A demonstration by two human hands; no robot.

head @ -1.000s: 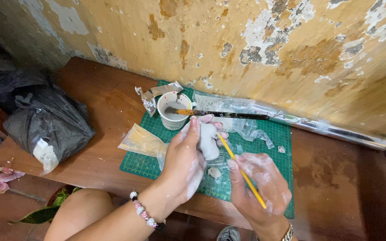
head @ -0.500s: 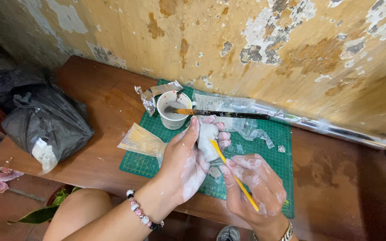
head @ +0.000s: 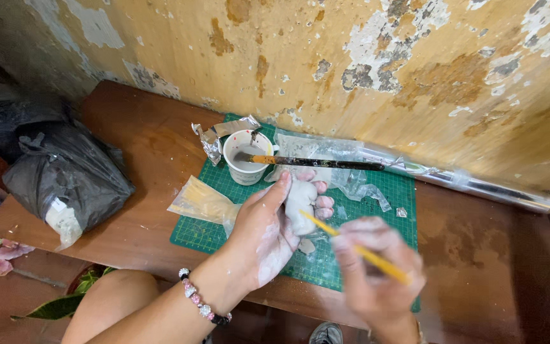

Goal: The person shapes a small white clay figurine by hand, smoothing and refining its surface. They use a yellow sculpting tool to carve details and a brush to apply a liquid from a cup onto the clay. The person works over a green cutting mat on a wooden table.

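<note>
Shifted since the earlier frames: right hand [head: 377,274] nearer the lower edge and blurred with motion, slim yellow-handled brush [head: 358,250] carried with it and its tip brought in against the small white clay lump [head: 300,205]; left hand [head: 268,232] hardly moved.

Nearest: right hand closed in a pinch around the yellow brush handle, fingers curled, handle slanting up and left towards the lump; left hand cupped about the white lump, thumb along its near side, fingertips [head: 323,201] wrapped round its far side, palm dusted white, a pink and white beaded bracelet [head: 202,304] at the wrist.

Beneath both: green gridded cutting mat [head: 389,197] on a brown wooden bench [head: 141,159], pale scraps scattered on it; a clear plastic bag with yellowish contents [head: 202,202] at the mat's left edge.

Further: white cup of greyish liquid [head: 247,158], a long dark-handled brush with an orange ferrule [head: 313,163] laid across its rim; crumpled foil [head: 214,137] beside it; crumpled clear plastic wrap [head: 358,185]; a long roll in clear film [head: 479,185] along the peeling yellow wall [head: 364,57]; a black plastic bag [head: 65,178] far left.

Judged midway: lump shaped and already white; surface being worked with the brush; how much is left, not readable.
</note>
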